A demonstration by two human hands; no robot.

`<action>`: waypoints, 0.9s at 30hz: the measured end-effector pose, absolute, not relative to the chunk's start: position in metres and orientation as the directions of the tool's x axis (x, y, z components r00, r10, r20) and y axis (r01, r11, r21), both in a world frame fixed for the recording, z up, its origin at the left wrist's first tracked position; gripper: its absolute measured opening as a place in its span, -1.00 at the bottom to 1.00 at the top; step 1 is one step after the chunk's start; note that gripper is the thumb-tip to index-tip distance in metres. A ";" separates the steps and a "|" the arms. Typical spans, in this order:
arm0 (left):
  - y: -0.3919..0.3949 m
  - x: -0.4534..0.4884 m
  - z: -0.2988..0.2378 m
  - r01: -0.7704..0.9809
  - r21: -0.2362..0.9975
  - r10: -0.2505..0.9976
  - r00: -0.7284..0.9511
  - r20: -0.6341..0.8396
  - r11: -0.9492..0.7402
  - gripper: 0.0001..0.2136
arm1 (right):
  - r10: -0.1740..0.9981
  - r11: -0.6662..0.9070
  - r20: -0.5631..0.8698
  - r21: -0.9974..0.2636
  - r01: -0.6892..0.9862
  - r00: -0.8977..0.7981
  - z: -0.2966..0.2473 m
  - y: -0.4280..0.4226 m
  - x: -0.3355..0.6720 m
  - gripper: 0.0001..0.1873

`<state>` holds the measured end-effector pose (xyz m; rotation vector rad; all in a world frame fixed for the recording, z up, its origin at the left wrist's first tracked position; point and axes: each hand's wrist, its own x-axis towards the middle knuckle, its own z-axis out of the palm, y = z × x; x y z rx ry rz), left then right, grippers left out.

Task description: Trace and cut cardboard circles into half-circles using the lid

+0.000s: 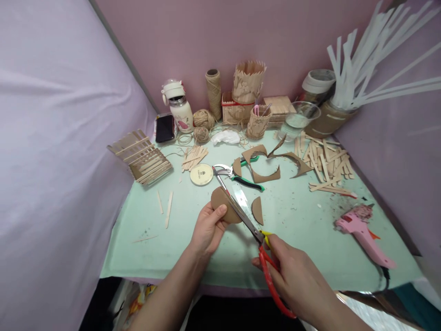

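My left hand (206,230) pinches a rounded piece of brown cardboard (220,196), thumb on top. In my right hand (296,269) are long-bladed scissors (248,222) with red handles and a yellow part near the pivot. Their blades lie along the right edge of the cardboard; whether they bite into it I cannot tell. Just right of the blades rests a cut cardboard sliver (257,211). Beyond the hands lie green-and-black pruning shears (246,183), a round cream lid (201,175) and cardboard offcuts (255,170) with curved cut-outs.
A pink glue gun (365,236) lies at the right, below a heap of craft sticks (327,158). A slatted stick basket (144,161) stands left. Along the back are a bottle (181,112), twine (214,94), stick-covered holders (248,82) and a pot of white strips (322,122).
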<state>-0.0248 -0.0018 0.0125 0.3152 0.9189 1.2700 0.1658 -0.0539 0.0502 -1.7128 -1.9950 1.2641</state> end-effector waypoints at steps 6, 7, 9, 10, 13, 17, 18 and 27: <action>-0.003 -0.025 0.012 -0.685 0.652 0.904 0.022 -0.427 0.325 -0.64 | 0.899 -0.027 -0.326 -0.707 0.706 -0.292 0.045 -0.057 0.168 -0.81; -0.003 -0.025 0.012 -0.687 0.650 0.904 0.023 -0.427 0.324 -0.65 | 0.897 -0.025 -0.329 -0.704 0.709 -0.295 0.044 -0.057 0.168 -0.79; -0.003 -0.024 0.012 -0.692 0.646 0.905 0.025 -0.425 0.323 -0.66 | 0.900 -0.010 -0.324 -0.683 0.730 -0.291 0.041 -0.058 0.169 -0.73; -0.003 -0.024 0.012 -0.694 0.643 0.904 0.027 -0.427 0.324 -0.66 | 0.905 0.003 -0.317 -0.665 0.747 -0.286 0.040 -0.058 0.169 -0.69; -0.003 -0.024 0.012 -0.695 0.634 0.898 0.041 -0.437 0.340 -0.65 | 0.917 0.041 -0.288 -0.621 0.782 -0.277 0.035 -0.059 0.170 -0.64; -0.001 -0.024 0.011 -0.684 0.642 0.898 0.045 -0.438 0.347 -0.62 | 0.897 0.019 -0.331 -0.631 0.776 -0.292 0.032 -0.059 0.167 -0.71; -0.002 -0.024 0.011 -0.678 0.646 0.898 0.047 -0.438 0.350 -0.61 | 0.891 0.006 -0.351 -0.625 0.780 -0.289 0.032 -0.059 0.166 -0.71; -0.011 -0.019 0.006 -0.668 0.623 0.881 0.108 -0.460 0.407 -0.63 | 0.872 0.031 -0.414 -0.484 0.874 -0.260 0.034 -0.056 0.159 -0.62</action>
